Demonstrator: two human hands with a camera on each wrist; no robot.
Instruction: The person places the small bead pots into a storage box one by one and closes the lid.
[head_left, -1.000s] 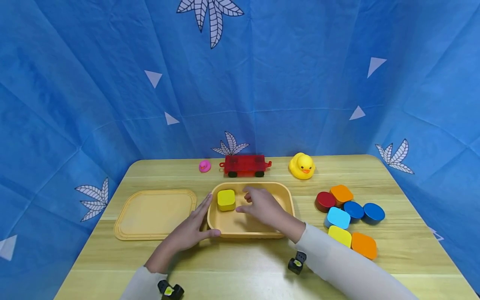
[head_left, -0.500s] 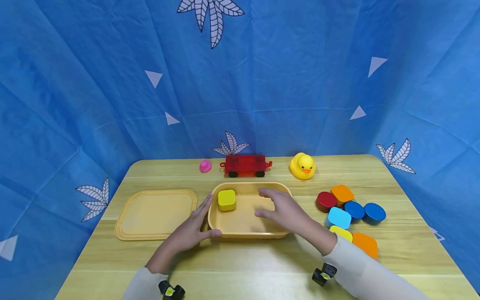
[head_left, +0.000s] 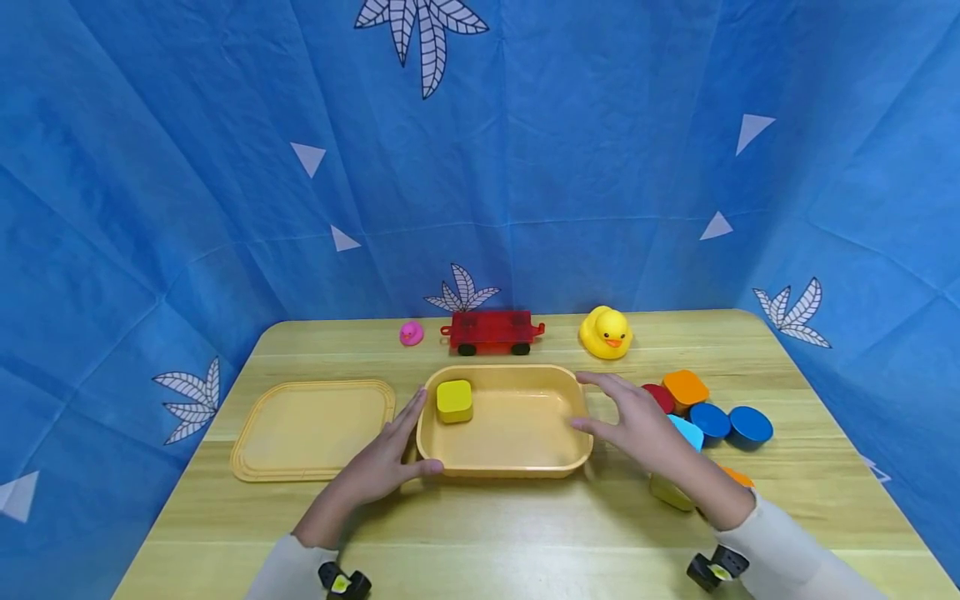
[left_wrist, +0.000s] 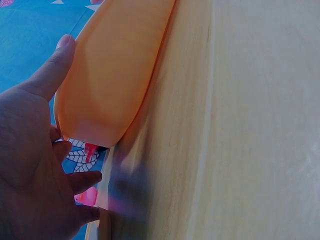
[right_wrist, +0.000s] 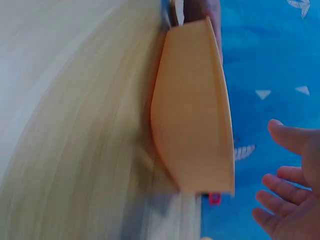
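Note:
A peach-coloured oblong box [head_left: 517, 429] stands in the middle of the table, with one yellow rounded block [head_left: 454, 400] in its left part. My left hand [head_left: 381, 465] rests against the box's left end, its fingers extended and the thumb at the near corner. In the left wrist view the thumb of that hand [left_wrist: 35, 145] lies along the rim of the box [left_wrist: 117, 70]. Just by the box's right end hovers my right hand [head_left: 641, 427], fingers spread, holding nothing. The right wrist view shows this hand [right_wrist: 295, 185] apart from the box's side [right_wrist: 192, 110].
Left of the box lies a flat matching lid [head_left: 315, 429]. Behind stand a small pink duck [head_left: 411, 333], a red toy wagon [head_left: 491, 332] and a yellow duck [head_left: 605, 333]. Several blocks, among them an orange one [head_left: 686, 387] and a blue one [head_left: 750, 427], cluster at right, partly behind my right arm.
My right hand has moved right, out of the box's inside to its right end, and its fingers have spread. The left hand, the box and the yellow block have stayed put.

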